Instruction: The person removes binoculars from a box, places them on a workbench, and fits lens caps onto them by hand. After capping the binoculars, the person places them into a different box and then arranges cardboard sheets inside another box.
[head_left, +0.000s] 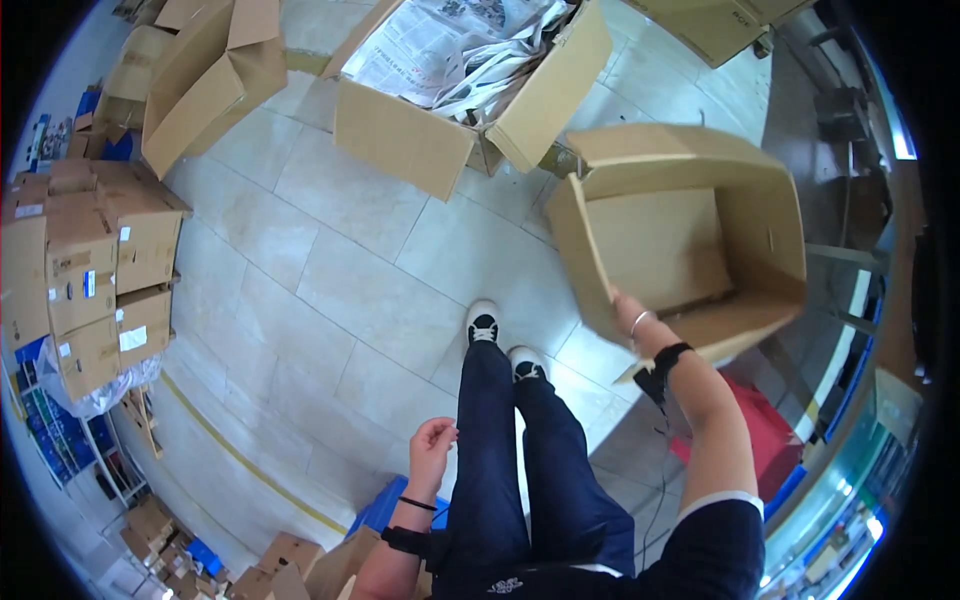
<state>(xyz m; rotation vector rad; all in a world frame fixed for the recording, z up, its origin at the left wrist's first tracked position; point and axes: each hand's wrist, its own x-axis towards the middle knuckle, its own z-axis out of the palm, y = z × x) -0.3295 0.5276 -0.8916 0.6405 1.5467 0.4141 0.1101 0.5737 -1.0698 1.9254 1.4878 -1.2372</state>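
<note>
A large open cardboard box (655, 245) is at the right, its mouth facing me and its inside bottom in sight. My right hand (628, 312) grips the near left edge of this box, fingers wrapped over the wall. The right arm reaches out to it, a bracelet and a black strap on the wrist. My left hand (433, 438) hangs beside my left leg, its fingers curled in loosely, with nothing visible in them. Ahead on the floor stands another open cardboard box (405, 135), filled with crumpled newspaper (440, 55).
Stacked closed cartons (120, 250) line the left side. An open carton (215, 85) stands at the far left, and part of another carton (700, 25) at the far right. A red object (750, 440) lies beneath my right arm. A yellow line (245, 450) crosses the tiled floor (330, 270).
</note>
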